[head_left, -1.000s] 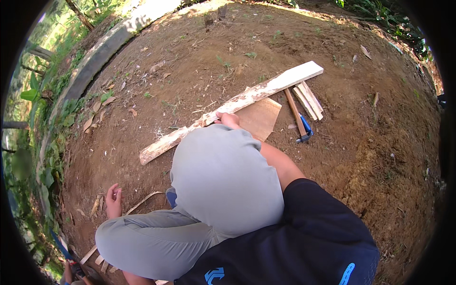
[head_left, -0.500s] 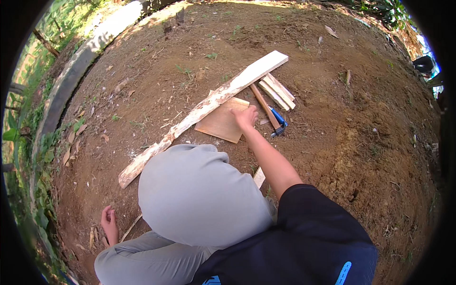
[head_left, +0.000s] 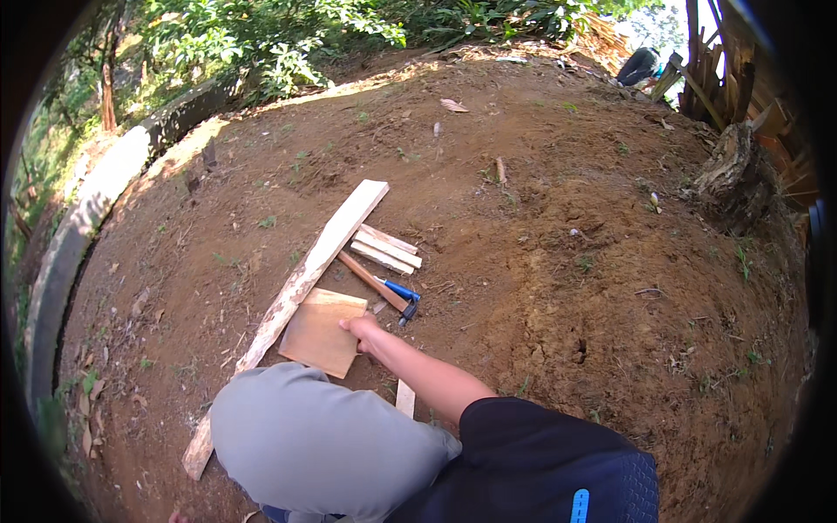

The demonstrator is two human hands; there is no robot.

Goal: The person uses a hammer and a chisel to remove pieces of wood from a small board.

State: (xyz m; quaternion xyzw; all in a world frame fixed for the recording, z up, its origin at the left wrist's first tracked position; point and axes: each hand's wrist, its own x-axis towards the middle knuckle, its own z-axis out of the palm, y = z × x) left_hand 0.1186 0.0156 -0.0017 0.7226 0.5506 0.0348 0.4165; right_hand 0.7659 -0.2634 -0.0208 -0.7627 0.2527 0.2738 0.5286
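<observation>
My right hand [head_left: 361,332] grips the right edge of a flat, squarish wooden board [head_left: 319,336], thumb on top. The board's left side lies against or over a long plank [head_left: 324,253] with a rough, bark-marked edge; which one cannot be told. Just beyond my hand a hammer [head_left: 377,283] with a wooden handle lies on the soil, beside a blue-handled tool [head_left: 401,290]. Several short wood strips [head_left: 384,250] sit next to the plank's far end. Only a sliver of my left hand [head_left: 178,517] shows at the lower edge, its fingers mostly cut off.
My bent knee in grey trousers [head_left: 323,436] covers part of the long plank. Another wood piece [head_left: 405,398] pokes out beside it. A low kerb [head_left: 65,235] borders the dirt on the left. A stump [head_left: 737,170] and split wood stand far right, near another person [head_left: 641,66].
The view has swung up and to the right, showing more of the background. My right hand remains at the board's right edge, while my left hand has almost left the picture.
</observation>
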